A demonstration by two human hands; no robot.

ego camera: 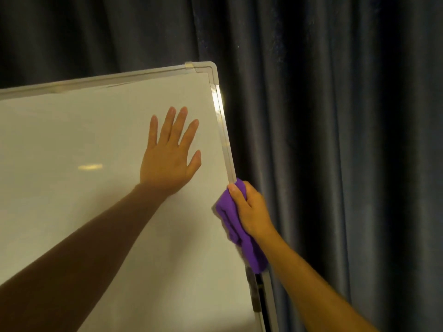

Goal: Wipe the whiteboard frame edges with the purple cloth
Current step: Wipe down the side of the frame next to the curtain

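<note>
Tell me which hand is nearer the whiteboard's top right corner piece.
Left. The left hand lies flat on the board surface, below and left of the corner piece. The right hand grips the purple cloth farther down the right frame edge.

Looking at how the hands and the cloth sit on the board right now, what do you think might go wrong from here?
1. The left hand lies flat on the white glossy whiteboard surface, so it may leave smudges.
2. The purple cloth, gripped in the right hand, hangs bunched over the silver metal frame edge; it might snag on the dark bracket below.
</note>
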